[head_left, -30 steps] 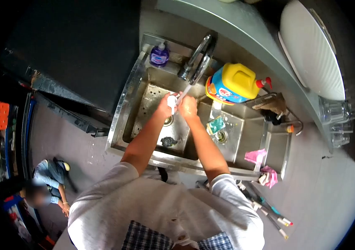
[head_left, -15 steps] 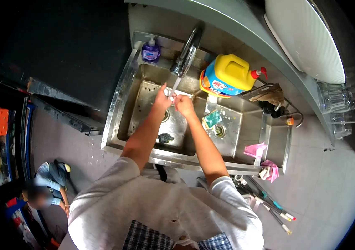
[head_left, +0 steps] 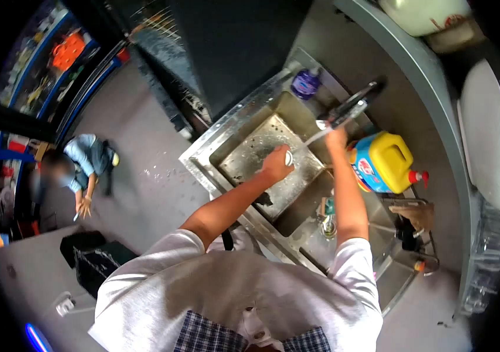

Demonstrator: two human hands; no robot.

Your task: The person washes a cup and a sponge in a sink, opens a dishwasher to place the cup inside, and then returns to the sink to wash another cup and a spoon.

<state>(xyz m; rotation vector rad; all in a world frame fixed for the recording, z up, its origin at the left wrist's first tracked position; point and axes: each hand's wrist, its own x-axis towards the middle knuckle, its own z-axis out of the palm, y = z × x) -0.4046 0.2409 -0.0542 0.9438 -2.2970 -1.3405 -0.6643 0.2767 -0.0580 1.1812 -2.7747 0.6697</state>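
Over the left basin of the steel sink (head_left: 241, 141), my left hand (head_left: 276, 164) is closed around a small white round object (head_left: 288, 158) whose kind I cannot tell. A thin stream of water (head_left: 318, 135) runs from the faucet (head_left: 352, 110) toward that object. My right hand (head_left: 336, 139) is raised beside the faucet spout, its fingers smeared by motion and partly behind the spout. Below my left wrist, a dark scrubber-like clump (head_left: 264, 198) lies in the basin. A green sponge (head_left: 327, 206) rests in the right basin, close to my right forearm.
A purple soap bottle (head_left: 305, 84) stands at the sink's back corner. A large yellow detergent jug (head_left: 386, 161) with a red pump is right of my forearm. Glasses (head_left: 487, 258) line the shelf at right. Another person (head_left: 89, 155) crouches on the floor at left.
My hands, close together under the water before, are now apart: the right has moved up to the faucet, the left stays low with the white object. The view has turned.
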